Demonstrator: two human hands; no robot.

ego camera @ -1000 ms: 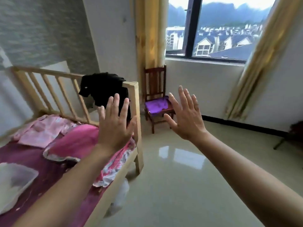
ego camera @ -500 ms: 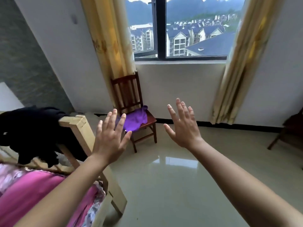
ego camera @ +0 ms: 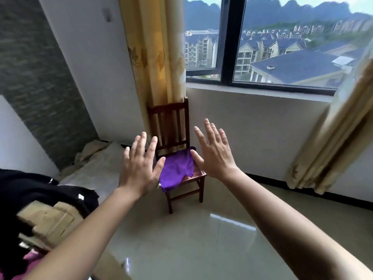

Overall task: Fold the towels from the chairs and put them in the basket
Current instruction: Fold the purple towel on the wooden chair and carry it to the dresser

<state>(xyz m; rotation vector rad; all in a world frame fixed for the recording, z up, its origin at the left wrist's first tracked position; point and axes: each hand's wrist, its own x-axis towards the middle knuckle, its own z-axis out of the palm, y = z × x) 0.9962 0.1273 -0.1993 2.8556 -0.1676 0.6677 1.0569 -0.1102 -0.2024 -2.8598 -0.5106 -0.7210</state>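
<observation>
Head view looked out over both bare forearms, which reached forward from the bottom of the frame. At the lower left stood a pale wooden bed post (ego camera: 48, 225) with a black garment (ego camera: 40, 190) draped over it and a strip of pink bedding (ego camera: 30, 257) beneath. Glossy tiled floor (ego camera: 201, 239) filled the middle ground and threw back a bright patch of window light.

Beyond that the left hand (ego camera: 139, 168) and the right hand (ego camera: 216, 154) were both held up with palms forward, fingers spread wide and gripping nothing. Between them, and farther off, stood a dark wooden chair (ego camera: 171, 126) against the wall, with a purple towel (ego camera: 177, 168) lying crumpled over its seat and one corner hanging off the front edge. Neither hand touched the towel; both appeared well short of it. A yellow curtain (ego camera: 153, 57) hung just behind the chair back, and the window (ego camera: 262, 47) showed rooftops and hills. No basket was in view.

The likely trouble lay in the pickup: a one-corner grab would probably let the cloth bunch or trail onto the floor, making a neat fold harder. The polished tiles looked slippery for a quick approach, and the curtain sat close enough to be caught up with the towel.
</observation>
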